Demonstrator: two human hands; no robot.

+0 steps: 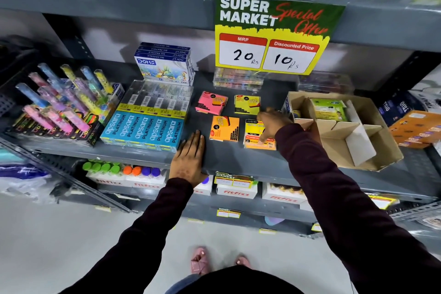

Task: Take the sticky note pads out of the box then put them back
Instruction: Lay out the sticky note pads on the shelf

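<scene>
Several sticky note pads lie on the grey shelf (pixel 222 155): a pink pad (pixel 211 102), a yellow pad (pixel 247 104), an orange pad (pixel 224 128) and a yellow-orange pad (pixel 256 136). My right hand (pixel 272 123) hovers over that last pad, fingers spread and pointing down, a fingertip touching it. Flat on the shelf's front edge rests my left hand (pixel 189 159), holding nothing. To the right stands the cardboard box (pixel 346 148) with dividers, and a green pad (pixel 330 108) is still inside at its back.
Blue Apsara pencil boxes (pixel 143 132) sit left of the pads, with DOMS boxes (pixel 164 62) behind. Tubes (pixel 62 100) fill the far left. An orange box (pixel 415 129) lies right of the cardboard box. A price sign (pixel 274 36) hangs above. Bottles stand on the lower shelf.
</scene>
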